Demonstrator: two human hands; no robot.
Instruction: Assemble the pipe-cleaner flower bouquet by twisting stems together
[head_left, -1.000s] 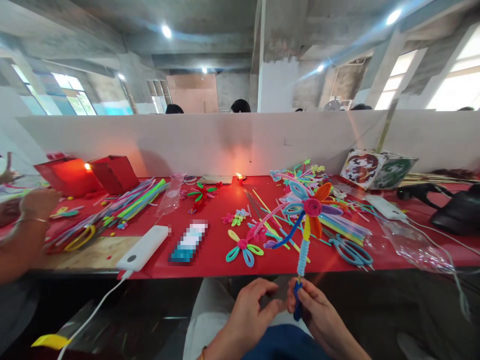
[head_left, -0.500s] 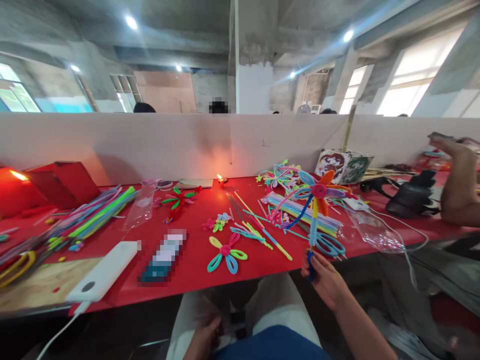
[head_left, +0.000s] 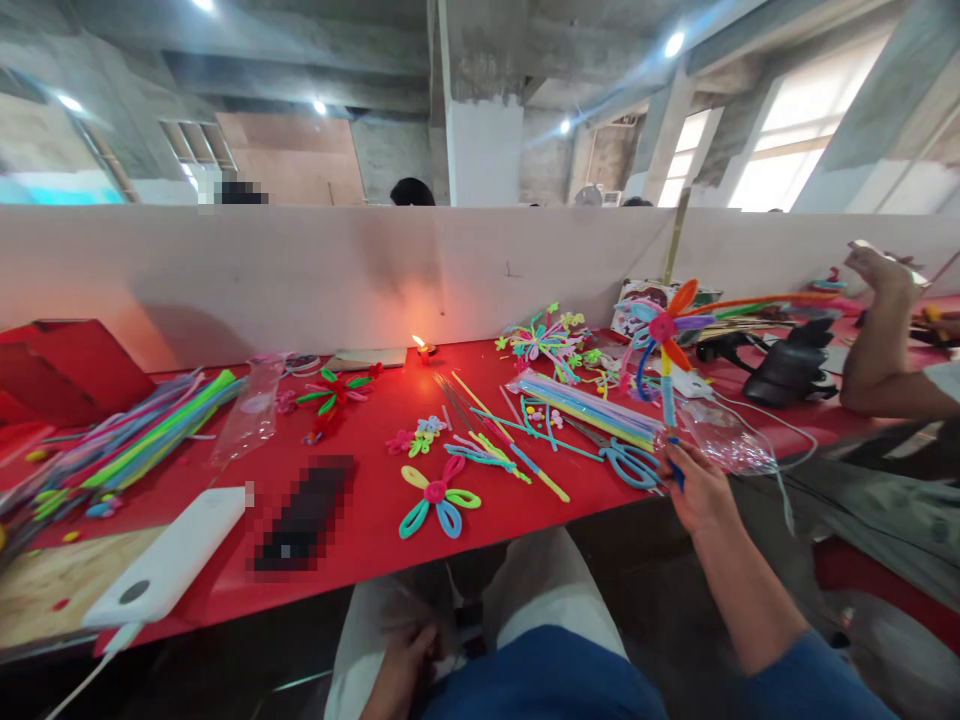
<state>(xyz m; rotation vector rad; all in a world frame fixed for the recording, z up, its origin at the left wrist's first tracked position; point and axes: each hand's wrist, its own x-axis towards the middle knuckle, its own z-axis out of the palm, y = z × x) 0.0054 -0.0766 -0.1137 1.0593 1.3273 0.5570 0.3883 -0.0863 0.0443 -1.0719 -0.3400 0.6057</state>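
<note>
My right hand (head_left: 694, 489) is closed round the blue foot of a pipe-cleaner flower's stem (head_left: 667, 400) at the red table's (head_left: 375, 470) front right edge. It holds the flower upright. The flower head (head_left: 664, 322) has a pink centre with orange, blue and purple petals and stands raised to the right. Blue-handled scissors (head_left: 628, 462) lie just left of that hand. My left hand (head_left: 405, 665) rests low on my lap by my white trousers, fingers curled, with nothing seen in it. A smaller flat flower (head_left: 439, 497) lies on the table between my hands.
Bundles of coloured pipe cleaners (head_left: 142, 430) lie at the left and another bundle (head_left: 585, 408) at centre right. A lit candle (head_left: 421, 347) burns by the white partition (head_left: 300, 270). A white power bank (head_left: 169, 558) sits front left. Another person's arm (head_left: 881, 360) rests at the right.
My left hand let go of the stem and dropped to my lap. My right hand carried the flower rightward and up, and my view turned right.
</note>
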